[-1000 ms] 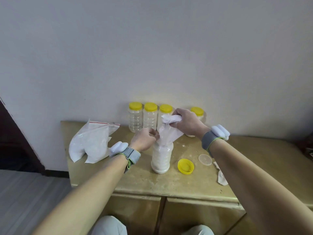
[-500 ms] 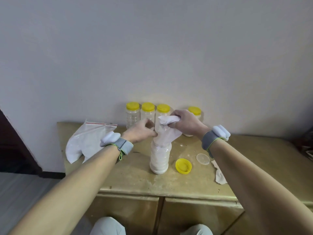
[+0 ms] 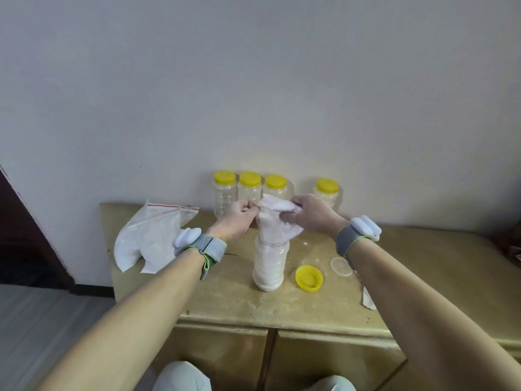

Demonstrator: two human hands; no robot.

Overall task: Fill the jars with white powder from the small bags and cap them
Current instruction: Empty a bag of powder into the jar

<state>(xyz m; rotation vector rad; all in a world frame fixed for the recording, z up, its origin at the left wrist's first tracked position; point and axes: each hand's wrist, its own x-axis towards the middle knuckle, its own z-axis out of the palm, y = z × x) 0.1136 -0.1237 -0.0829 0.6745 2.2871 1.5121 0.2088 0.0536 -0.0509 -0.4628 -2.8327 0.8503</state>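
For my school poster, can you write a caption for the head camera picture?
The left hand and right hand hold a small bag upended over an open jar, yellow lid beside it.

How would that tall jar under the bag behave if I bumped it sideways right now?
The jar looks nearly full of powder, so it is probably fairly heavy and would resist a light nudge. Tall on a narrow base, it might tip under a harder push. Its yellow lid lies beside it, so tipping would likely spill powder.
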